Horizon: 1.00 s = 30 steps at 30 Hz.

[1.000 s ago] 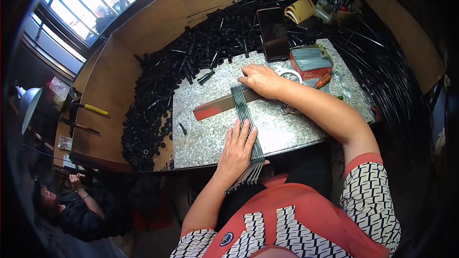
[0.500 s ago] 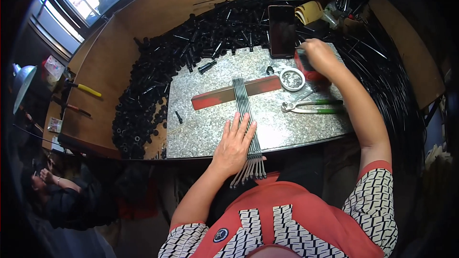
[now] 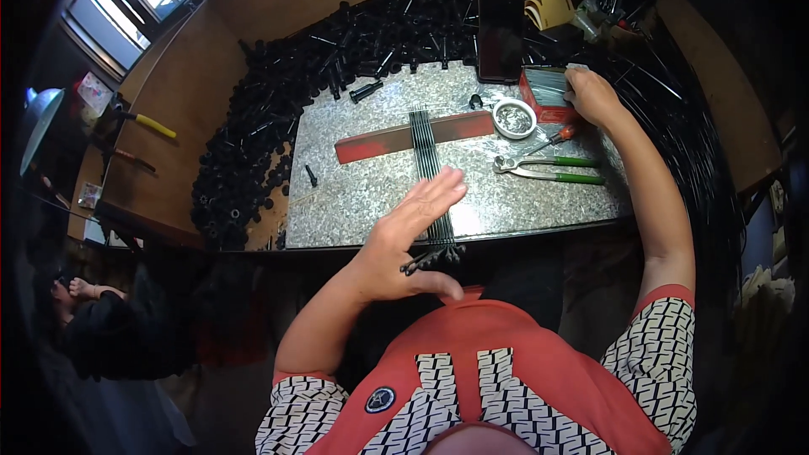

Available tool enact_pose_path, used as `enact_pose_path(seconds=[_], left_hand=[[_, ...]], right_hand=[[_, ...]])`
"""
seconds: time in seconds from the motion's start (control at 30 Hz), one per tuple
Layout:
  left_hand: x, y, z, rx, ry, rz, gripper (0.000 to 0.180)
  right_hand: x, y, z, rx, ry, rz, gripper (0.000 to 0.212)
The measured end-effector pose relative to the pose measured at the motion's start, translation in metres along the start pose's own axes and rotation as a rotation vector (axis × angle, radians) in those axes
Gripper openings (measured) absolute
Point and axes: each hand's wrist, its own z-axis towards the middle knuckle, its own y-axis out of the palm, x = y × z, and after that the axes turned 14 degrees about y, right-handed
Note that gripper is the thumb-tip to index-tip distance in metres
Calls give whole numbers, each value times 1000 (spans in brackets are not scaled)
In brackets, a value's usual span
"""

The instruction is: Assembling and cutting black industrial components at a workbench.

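Note:
My left hand [image 3: 413, 223] is open, with fingers stretched and thumb spread. It hovers at the near end of a row of thin dark metal rods [image 3: 425, 152], which lie side by side across a reddish-brown bar [image 3: 371, 143]. The rods' near ends, with small dark tips, jut past the edge of the speckled stone slab [image 3: 329, 211]. At the right, my right hand [image 3: 594, 97] is closed at the side of an open red box [image 3: 554, 115] of thin pale pieces. What its fingers hold is hidden.
Near the box are a white bowl [image 3: 514, 119] of small metal bits, green-handled pincers [image 3: 556, 171], a screwdriver [image 3: 558, 136] and a phone [image 3: 500, 38]. Black tubular parts [image 3: 286, 109] are heaped behind and left. Long dark rods [image 3: 674, 131] lie right. Another person [image 3: 101, 320] sits lower left.
My left hand has lifted off the rods and turned, its thumb spreading away. My right hand has come down from above the red box to its right side.

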Motion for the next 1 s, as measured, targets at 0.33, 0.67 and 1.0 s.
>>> enact_pose_path(seconds=[0.33,0.67,1.0], left_hand=[[38,-16,29,197,171,-230,33],[36,-12,32,357,84,-122,20],[37,-15,31,407,83,-41,20]], right_hand=[[-49,-65,-55,79,-81,435,14],[-125,-141,-149,83,-715,740,38],[-131,-141,-153,151,-738,675,38]])
